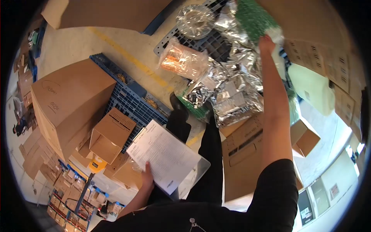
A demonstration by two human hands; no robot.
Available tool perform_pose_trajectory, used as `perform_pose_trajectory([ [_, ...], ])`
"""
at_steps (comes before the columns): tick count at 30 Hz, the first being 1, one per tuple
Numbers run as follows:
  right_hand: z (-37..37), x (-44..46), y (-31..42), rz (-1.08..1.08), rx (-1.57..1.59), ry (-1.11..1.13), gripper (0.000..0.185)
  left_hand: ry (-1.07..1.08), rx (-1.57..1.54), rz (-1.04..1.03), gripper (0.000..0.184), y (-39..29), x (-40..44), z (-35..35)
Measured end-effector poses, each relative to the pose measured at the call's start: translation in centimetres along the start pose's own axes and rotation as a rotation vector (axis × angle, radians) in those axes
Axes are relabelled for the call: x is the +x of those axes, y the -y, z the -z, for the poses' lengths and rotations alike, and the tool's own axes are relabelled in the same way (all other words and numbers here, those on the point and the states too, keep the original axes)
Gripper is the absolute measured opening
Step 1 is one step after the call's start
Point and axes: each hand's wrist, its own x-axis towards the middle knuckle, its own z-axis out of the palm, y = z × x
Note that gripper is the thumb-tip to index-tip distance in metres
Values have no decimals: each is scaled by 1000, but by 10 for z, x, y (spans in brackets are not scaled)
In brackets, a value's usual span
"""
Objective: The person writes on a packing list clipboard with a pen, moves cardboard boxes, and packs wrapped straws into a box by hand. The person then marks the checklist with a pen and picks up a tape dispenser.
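My left hand [147,176] grips the edge of a clipboard [164,154] that carries printed sheets, its thumb lying over the paper. Stretched far forward, my right hand [266,44] is closed at the lower edge of a piece of green bubble wrap [255,19]. Whether anything is inside the wrap cannot be made out. Below and beside that hand lie several silver foil bags [237,96]. A clear-wrapped orange bundle [183,62] and a round clear-wrapped reel [195,21] rest near them on a dark pallet [162,47].
A large cardboard box [73,100] stands on a blue pallet [127,100] at left, beside a smaller open box [112,135]. Another carton [243,158] is close to my right leg. Stacked cartons [320,58] and a pale green sheet [311,89] are at right.
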Motion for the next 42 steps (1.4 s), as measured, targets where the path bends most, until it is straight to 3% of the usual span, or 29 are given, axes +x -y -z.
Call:
perform_pose_trajectory([
  [2,34,-5,30,196,-114,-132,30,44,41,-73,60,2,10,-4],
  [3,74,-15,47,182,-118,-161,30,38,132,-96,62,2,13,-7],
  [5,189,-49,81,459,-88,-162,25,71,242,-140,64,-1,13,-14],
  [6,240,-66,82,428,-111,-203,25,94,323,-150,65,-5,13,-17],
  [8,343,-108,70,205,520,177,23,182,456,-201,66,-23,15,-23],
  [10,453,-180,47,116,625,198,21,227,535,-124,68,-30,15,-33],
  [11,501,-217,31,-121,715,179,17,270,480,-92,62,-28,17,-36],
  [12,542,-255,20,-203,805,86,17,382,423,-187,55,-20,35,-31],
  [13,574,-287,-9,-314,839,3,17,406,398,-149,53,-23,23,-34],
  [16,620,-372,-114,-259,996,-370,19,421,378,-115,53,-32,0,-44],
  [17,633,-404,-129,-386,1010,-395,22,399,366,-97,54,-32,-8,-44],
  [18,625,-430,-173,-397,1280,-487,19,400,382,-111,54,-31,-17,-44],
  [22,560,-481,-329,-450,1321,-651,15,350,300,-137,53,-29,-41,-53],
  [24,535,-488,-374,-495,1337,-734,13,349,275,-162,52,-28,-43,-48],
  [25,530,-484,-372,-417,758,-631,9,406,229,-149,52,-29,-40,-43],
  [29,472,-460,-385,-642,7,-554,18,514,153,-175,53,-33,-67,-37],
  [31,448,-460,-371,-636,-112,-407,36,467,198,-222,53,-30,-108,-47],
  [33,422,-463,-361,-637,-80,34,53,484,227,-249,51,-31,-119,-49],
  [34,416,-459,-349,-638,-66,39,53,475,231,-259,51,-31,-124,-50],
  [36,408,-449,-329,-714,-111,318,70,398,209,-245,52,-24,-136,-52],
  [39,359,-436,-368,-755,-181,399,81,352,206,-243,51,-20,-132,-48],
  [42,331,-439,-424,-689,-52,513,86,361,211,-193,51,-19,-113,-38],
])
